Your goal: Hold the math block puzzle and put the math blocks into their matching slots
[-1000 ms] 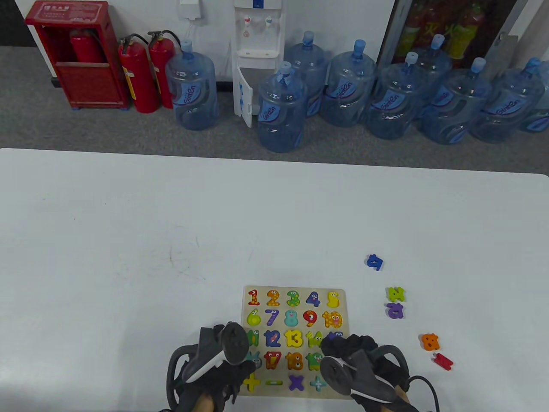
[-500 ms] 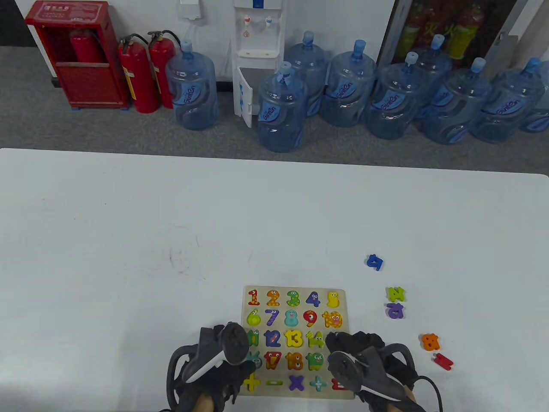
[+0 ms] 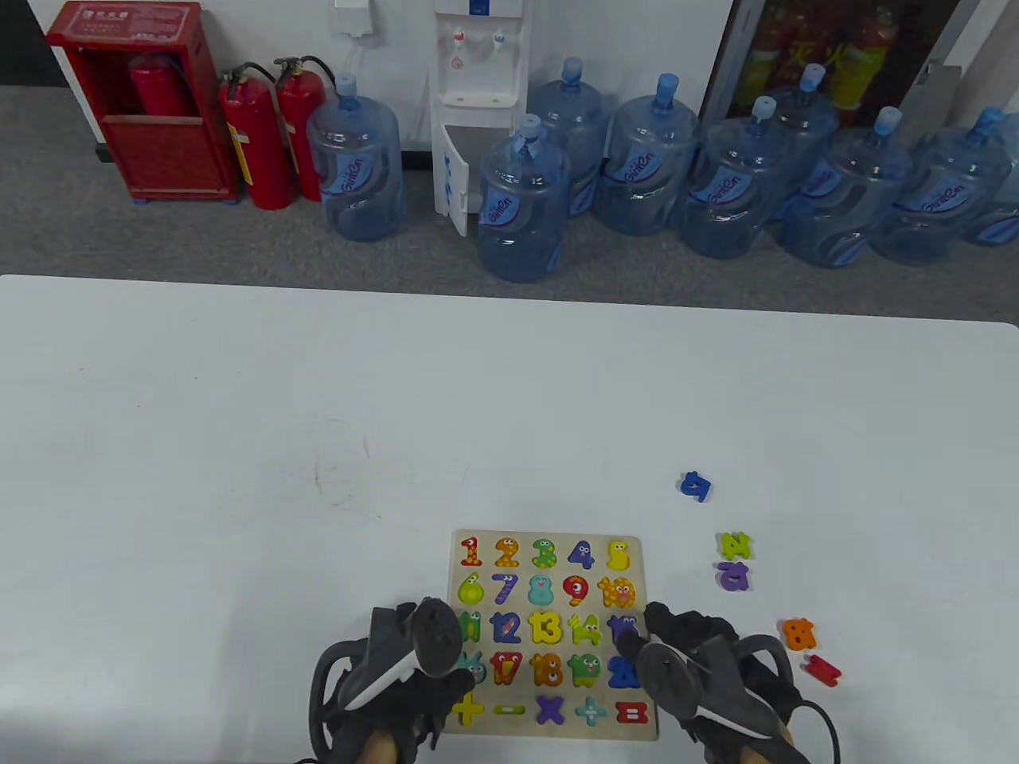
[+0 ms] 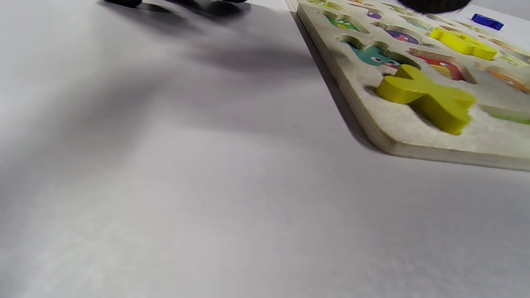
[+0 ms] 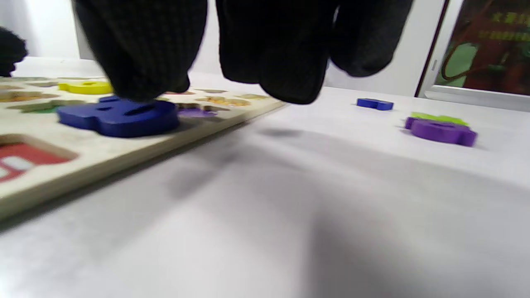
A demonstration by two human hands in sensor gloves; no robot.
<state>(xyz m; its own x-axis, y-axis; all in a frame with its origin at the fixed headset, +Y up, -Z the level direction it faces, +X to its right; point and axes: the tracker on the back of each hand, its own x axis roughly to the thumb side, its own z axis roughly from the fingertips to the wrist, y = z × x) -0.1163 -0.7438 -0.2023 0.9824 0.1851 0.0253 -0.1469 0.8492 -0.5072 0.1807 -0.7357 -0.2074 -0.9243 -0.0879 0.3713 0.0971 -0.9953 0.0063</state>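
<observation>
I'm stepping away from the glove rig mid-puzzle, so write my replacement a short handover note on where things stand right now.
Left hand: rests on the puzzle board at its near-left edge, steadying it; how its fingers lie is hidden.
Right hand: a fingertip touches the dark blue block lying on the board's right side, not clearly down in its slot.
Done: yellow plus and a yellow number block are in.
Left: five loose blocks on the table, right of the board: blue, green, purple, orange, red. Most slots look empty.
</observation>
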